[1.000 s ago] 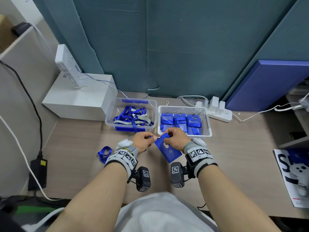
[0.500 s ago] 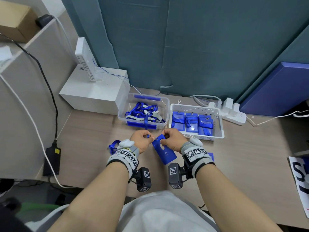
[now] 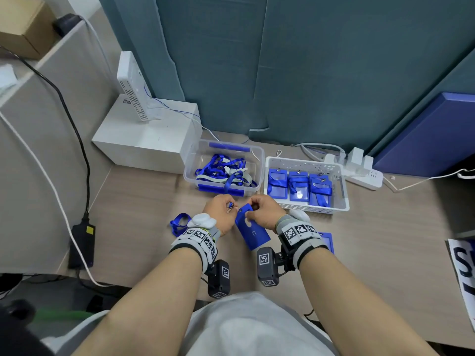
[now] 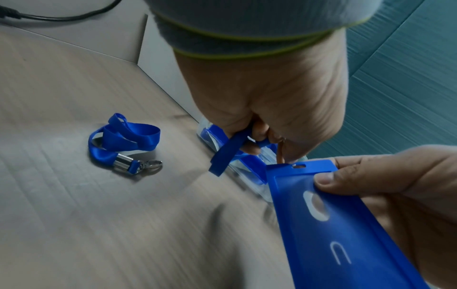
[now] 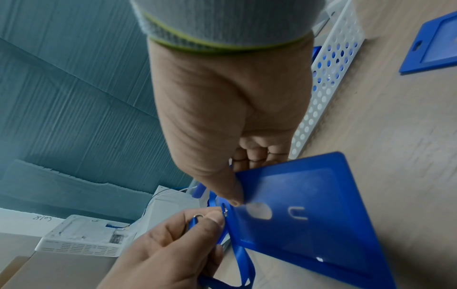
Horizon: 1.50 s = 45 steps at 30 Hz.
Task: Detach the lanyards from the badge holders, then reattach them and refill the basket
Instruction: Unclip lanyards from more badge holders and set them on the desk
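My right hand [image 3: 259,210] pinches the top of a blue badge holder [image 3: 252,231] [image 5: 304,215] [image 4: 346,224] held tilted above the desk. My left hand [image 3: 222,211] pinches the metal clip [image 3: 230,206] [image 5: 223,212] of a blue lanyard [image 5: 242,260] [image 4: 226,154] right at the holder's slot [image 4: 298,166]. The strap hangs down from the left hand. Whether the clip sits through the slot I cannot tell. The white perforated basket [image 3: 341,201] with several strapped badge holders stands just behind the right hand.
A clear bin [image 3: 259,160] of loose lanyards stands behind my left hand. One coiled lanyard [image 3: 180,223] [image 4: 123,144] lies on the desk at the left, and a spare badge holder [image 3: 327,241] [image 5: 430,47] lies by my right wrist. A power strip [image 3: 359,173] and white box [image 3: 144,140] sit at the back.
The head view has swung left and tipped down, so the desk items sit further right in frame. Both hands keep their hold, with the clip still against the holder's top.
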Available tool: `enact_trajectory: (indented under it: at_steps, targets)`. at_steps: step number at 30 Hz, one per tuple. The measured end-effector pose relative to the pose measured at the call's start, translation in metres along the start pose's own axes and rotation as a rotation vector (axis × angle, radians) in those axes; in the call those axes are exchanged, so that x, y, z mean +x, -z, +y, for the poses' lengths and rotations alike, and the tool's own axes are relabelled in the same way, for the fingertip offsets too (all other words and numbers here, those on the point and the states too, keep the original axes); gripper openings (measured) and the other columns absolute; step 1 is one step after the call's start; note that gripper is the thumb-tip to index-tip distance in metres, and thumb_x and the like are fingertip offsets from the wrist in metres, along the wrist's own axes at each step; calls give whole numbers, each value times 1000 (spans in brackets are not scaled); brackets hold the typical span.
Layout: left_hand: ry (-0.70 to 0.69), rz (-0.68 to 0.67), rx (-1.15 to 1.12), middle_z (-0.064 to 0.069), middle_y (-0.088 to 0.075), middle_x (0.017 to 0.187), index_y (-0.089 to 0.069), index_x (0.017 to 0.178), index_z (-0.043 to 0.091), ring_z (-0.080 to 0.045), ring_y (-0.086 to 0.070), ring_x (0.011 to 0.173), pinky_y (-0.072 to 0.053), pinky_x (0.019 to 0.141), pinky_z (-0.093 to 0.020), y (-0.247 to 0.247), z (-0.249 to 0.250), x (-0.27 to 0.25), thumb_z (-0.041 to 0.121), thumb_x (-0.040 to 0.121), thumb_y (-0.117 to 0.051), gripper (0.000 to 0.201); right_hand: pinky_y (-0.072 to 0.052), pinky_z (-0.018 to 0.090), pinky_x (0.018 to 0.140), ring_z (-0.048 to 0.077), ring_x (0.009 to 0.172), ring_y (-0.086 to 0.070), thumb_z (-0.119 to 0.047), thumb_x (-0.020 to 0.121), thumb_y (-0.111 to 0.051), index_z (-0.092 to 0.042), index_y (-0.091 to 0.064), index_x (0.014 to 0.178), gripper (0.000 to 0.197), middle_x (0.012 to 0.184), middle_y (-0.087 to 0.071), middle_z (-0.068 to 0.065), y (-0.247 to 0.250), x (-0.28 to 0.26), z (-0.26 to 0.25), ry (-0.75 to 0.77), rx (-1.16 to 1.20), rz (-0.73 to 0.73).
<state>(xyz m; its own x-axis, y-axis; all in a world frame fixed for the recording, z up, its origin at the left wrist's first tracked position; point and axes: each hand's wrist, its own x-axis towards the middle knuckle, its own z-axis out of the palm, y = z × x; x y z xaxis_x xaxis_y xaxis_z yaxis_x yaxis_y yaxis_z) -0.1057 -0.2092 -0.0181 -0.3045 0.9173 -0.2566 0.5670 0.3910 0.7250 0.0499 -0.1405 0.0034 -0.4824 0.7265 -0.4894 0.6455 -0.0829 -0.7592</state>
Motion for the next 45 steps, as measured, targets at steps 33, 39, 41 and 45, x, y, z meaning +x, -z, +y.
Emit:
enact_trajectory:
  at_steps: [33,39,41,45]
  targets:
    - [240,34,-328,1,-60,60,-76,88,20,-17,-50,54,-48,61,-30,-15,-18,50,26,88,-75,6,-56,42,79,25,77,-68,4,78,-64,-10,-68,81,15,80,-74,13,14,30,23,-152,188,73]
    - [219,-26,-311,-3,-68,67,-76,85,24,-18,-56,58,-50,62,-24,-22,-10,53,27,88,-74,5,-53,35,74,21,71,-66,8,81,-60,-11,-68,85,20,74,-72,9,20,19,30,-169,224,107]
    - [247,-3,-283,2,-70,72,-74,85,26,-21,-62,68,-52,71,-30,-20,-10,53,32,89,-69,9,-53,34,74,22,71,-67,9,82,-58,-10,-67,85,22,73,-72,10,22,18,31,-171,238,118]
    - [402,120,-122,-2,-63,74,-53,81,26,-30,-58,68,-45,62,-33,-1,-27,35,38,94,-46,20,-48,26,65,16,69,-61,9,86,-58,-13,-63,82,23,75,-66,3,15,21,25,-163,258,146]
